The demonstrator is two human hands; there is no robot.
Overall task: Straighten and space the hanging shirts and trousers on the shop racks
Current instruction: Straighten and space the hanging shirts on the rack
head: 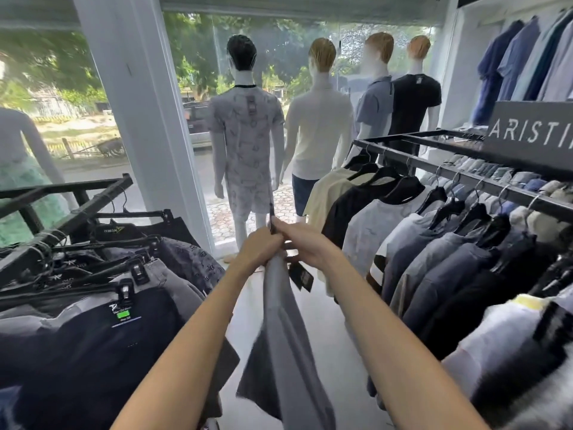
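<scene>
In the aisle between two racks I hold up a grey shirt that hangs edge-on toward me. My left hand grips its top from the left. My right hand grips the top from the right, fingers round a black hanger that sticks up above both hands. Black price tags dangle just below my right hand. The shirt is off both rails. The left black rack carries trousers on clip hangers. Along the right black rack hang shirts.
Several dressed mannequins stand with their backs to me at the glass shopfront ahead. A white pillar rises at the left. A dark brand sign sits on the right rack. More shirts hang high on the right wall. Pale floor runs between the racks.
</scene>
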